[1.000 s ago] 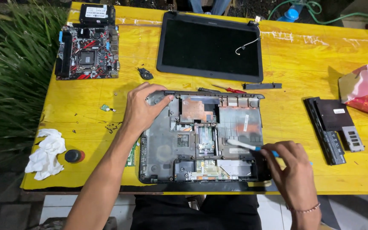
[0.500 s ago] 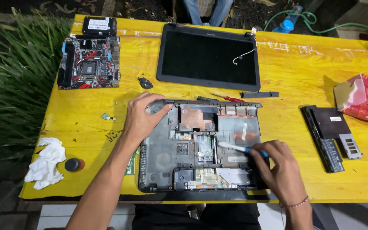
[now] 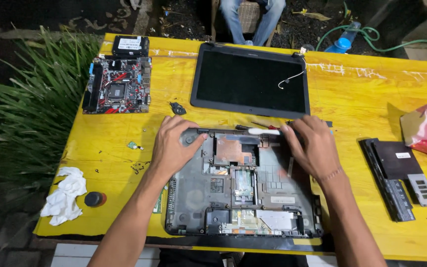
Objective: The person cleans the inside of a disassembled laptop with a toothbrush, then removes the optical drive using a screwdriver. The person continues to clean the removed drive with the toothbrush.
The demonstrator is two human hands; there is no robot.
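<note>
Laptop base [image 3: 243, 193] lies under both hands, left [image 3: 174, 146] and right [image 3: 310, 146].

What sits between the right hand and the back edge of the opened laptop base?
Nothing visible. The right hand already rests on the laptop base at its back right corner, holding a white-tipped tool along that edge. The left hand presses the back left corner.

Right hand [image 3: 311, 147] moved from the near right edge of the opened laptop base [image 3: 243, 185] up to its far right corner, white-handled screwdriver [image 3: 264, 131] carried along, now lying across the far edge with its tip pointing left.
</note>
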